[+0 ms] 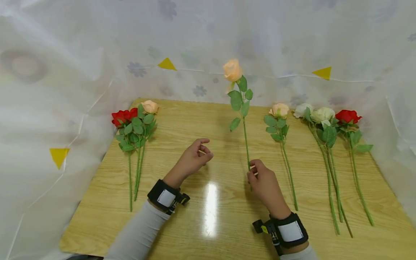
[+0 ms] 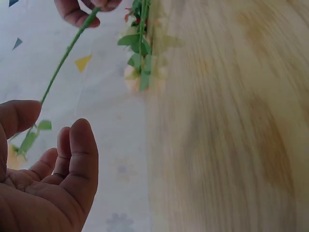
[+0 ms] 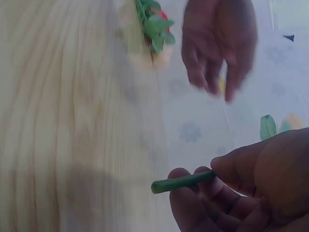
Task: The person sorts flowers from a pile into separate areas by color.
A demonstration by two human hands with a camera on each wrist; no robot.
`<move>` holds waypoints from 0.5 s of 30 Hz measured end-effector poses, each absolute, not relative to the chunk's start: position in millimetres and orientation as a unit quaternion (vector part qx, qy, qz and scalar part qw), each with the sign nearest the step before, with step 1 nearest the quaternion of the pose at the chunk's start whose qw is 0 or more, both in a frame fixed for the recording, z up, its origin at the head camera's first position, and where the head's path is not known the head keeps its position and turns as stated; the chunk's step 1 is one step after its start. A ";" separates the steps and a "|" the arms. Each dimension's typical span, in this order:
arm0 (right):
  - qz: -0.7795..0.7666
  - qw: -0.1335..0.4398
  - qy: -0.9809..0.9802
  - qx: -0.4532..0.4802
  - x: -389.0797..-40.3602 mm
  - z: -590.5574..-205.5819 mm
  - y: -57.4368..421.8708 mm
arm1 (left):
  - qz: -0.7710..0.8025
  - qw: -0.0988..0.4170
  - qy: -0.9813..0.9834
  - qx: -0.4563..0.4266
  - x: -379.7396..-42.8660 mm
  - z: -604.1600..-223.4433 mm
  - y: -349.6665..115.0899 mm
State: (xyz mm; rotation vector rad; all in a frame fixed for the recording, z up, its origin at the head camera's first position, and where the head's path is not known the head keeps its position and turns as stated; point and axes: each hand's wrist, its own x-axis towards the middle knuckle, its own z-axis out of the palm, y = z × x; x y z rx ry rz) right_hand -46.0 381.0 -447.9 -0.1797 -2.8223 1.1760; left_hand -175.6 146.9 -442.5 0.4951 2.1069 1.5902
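My right hand (image 1: pixel 264 184) pinches the lower stem of a peach rose (image 1: pixel 232 70), and the flower stands tilted up over the table's middle. In the right wrist view the cut stem end (image 3: pixel 181 182) sticks out past the thumb and fingers. To its left, my left hand (image 1: pixel 193 157) hovers with loosely bent fingers and nothing in them; the left wrist view shows a gap between thumb and fingers, the rose stem (image 2: pixel 67 50) passing behind. Another peach rose (image 1: pixel 279 110) lies just right of my right hand.
On the left of the wooden table (image 1: pixel 107 216) lie red roses (image 1: pixel 123 117) and a peach rose (image 1: pixel 150 107). White roses (image 1: pixel 321 115) and a red rose (image 1: pixel 347 116) lie on the right. A pale plastic curtain (image 1: pixel 208 36) with yellow pennants (image 1: pixel 167 64) stands behind.
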 end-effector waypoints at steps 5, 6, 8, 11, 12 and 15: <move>0.339 0.037 -0.936 -0.091 -40.0 -447.5 415.8 | 0.551 0.211 0.792 0.156 -191.0 -443.9 106.9; 0.331 0.036 -0.938 -0.097 -38.2 -446.7 422.3 | 0.545 0.203 0.799 0.151 -194.4 -442.4 97.6; 0.317 0.032 -0.941 -0.109 -34.2 -445.3 434.2 | 0.531 0.180 0.816 0.139 -201.6 -438.2 78.6; 0.299 0.025 -0.945 -0.127 -28.5 -442.8 448.1 | 0.496 0.142 0.849 0.112 -211.4 -431.0 52.8; 0.293 0.024 -0.947 -0.132 -27.3 -443.0 450.8 | 0.482 0.129 0.861 0.100 -213.1 -429.8 44.9; 0.275 0.018 -0.951 -0.139 -24.1 -445.3 457.8 | 0.435 0.103 0.892 0.069 -215.9 -429.7 28.0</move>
